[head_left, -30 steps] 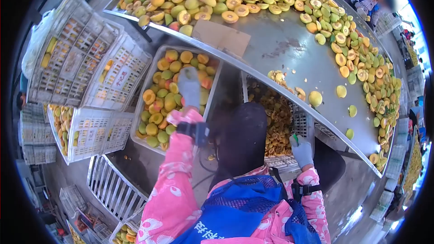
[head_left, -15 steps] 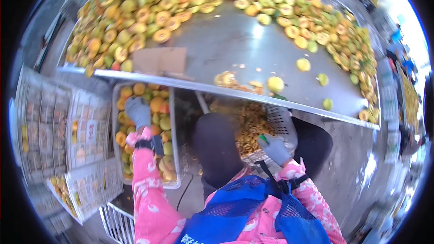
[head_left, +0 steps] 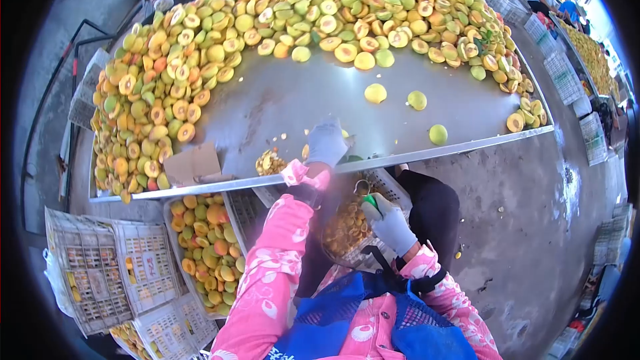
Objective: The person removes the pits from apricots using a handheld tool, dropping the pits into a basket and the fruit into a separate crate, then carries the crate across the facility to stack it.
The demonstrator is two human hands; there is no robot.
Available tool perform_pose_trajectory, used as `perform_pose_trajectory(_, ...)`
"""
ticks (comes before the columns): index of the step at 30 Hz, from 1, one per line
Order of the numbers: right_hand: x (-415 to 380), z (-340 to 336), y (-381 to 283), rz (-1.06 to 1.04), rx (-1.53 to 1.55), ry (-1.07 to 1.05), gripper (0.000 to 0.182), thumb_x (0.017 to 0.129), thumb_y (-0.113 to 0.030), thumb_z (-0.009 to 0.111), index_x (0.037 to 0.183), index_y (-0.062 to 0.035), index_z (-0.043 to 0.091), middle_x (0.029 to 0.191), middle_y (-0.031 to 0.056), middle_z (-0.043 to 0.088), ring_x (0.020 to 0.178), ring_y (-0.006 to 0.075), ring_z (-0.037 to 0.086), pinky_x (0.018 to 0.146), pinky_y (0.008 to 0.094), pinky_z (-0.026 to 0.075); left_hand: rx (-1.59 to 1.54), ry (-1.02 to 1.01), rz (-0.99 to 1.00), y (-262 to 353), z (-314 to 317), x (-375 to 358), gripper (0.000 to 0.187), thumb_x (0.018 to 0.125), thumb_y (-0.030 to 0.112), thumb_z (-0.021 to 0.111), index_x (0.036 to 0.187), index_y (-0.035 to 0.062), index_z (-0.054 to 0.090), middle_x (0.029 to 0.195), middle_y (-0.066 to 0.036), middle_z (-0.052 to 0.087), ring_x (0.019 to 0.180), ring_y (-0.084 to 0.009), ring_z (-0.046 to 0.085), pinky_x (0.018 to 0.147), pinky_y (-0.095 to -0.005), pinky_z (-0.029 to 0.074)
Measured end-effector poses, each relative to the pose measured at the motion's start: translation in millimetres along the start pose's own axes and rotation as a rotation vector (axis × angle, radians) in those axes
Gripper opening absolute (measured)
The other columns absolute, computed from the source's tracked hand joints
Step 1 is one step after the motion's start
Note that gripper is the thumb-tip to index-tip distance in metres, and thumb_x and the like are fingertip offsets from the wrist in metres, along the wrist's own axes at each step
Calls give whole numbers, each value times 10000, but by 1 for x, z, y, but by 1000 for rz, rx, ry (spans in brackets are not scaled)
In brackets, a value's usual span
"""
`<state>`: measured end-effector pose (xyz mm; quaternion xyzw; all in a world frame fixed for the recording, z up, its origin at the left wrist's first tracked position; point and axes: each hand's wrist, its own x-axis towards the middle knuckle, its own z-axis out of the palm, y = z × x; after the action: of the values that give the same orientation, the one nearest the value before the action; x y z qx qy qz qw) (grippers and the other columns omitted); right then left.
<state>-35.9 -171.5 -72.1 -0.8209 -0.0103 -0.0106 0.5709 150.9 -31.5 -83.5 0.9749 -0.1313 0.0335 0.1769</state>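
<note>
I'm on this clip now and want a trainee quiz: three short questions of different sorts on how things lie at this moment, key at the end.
1. Multiple choice: what colour is the small item in the right hand?
A) red
B) green
C) blue

2. True or false: the cardboard lies on the table, at its near edge.

3. Fill in the blank with left or right: in the picture, the left hand is to the ____ of the cardboard.

Key: 1. B; 2. true; 3. right
</note>
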Motion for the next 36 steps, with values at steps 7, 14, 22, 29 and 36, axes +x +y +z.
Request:
perform_pose_trajectory(7, 56, -24, -42, -14, 79, -101, 201, 926, -197, 521, 944, -16, 606, 747, 169, 623, 672, 339, 610, 606, 397, 471, -691, 83, 225, -13, -42, -36, 485, 873, 221, 634, 1263, 9, 438, 1027, -108, 612, 917, -170, 609, 751, -300, 531)
perform_pose_trajectory(14, 70, -9, -54, -109, 234, -77, 257, 939, -219, 509, 924, -10, 658, 725, 148, 652, 674, 299, 643, 606, 372, 484, -1185, 25, -240, 7, -58, -62, 550, 785, 34, 693, 1264, 13, 424, 1028, -100, 605, 929, -208, 592, 770, -294, 516)
perform_pose_trajectory(22, 62, 7, -78, -54, 306, -15, 252, 944, -205, 501, 866, -2, 629, 698, 147, 636, 652, 300, 634, 595, 362, 478, -736, 178, 47, 35, -111, -75, 348, 905, 125, 594, 1195, -16, 462, 1005, -119, 607, 889, -173, 593, 744, -308, 503)
perform_pose_trajectory(29, 61, 4, -74, -203, 46, -55, 226, 930, -212, 505, 957, -17, 617, 777, 173, 616, 708, 370, 600, 605, 407, 468, -1456, 71, -184, 23, -107, -64, 313, 903, 95, 588, 1174, -16, 478, 1010, -110, 617, 905, -180, 597, 770, -291, 509)
perform_pose_trajectory(36, 68, 1, -87, -223, 60, 0, 233, 927, -247, 519, 981, -53, 637, 842, 190, 625, 747, 381, 603, 628, 427, 472, -766, 315, -2, 37, -120, -73, 370, 905, 304, 565, 1108, 0, 504, 938, -126, 625, 810, -203, 603, 691, -325, 497)
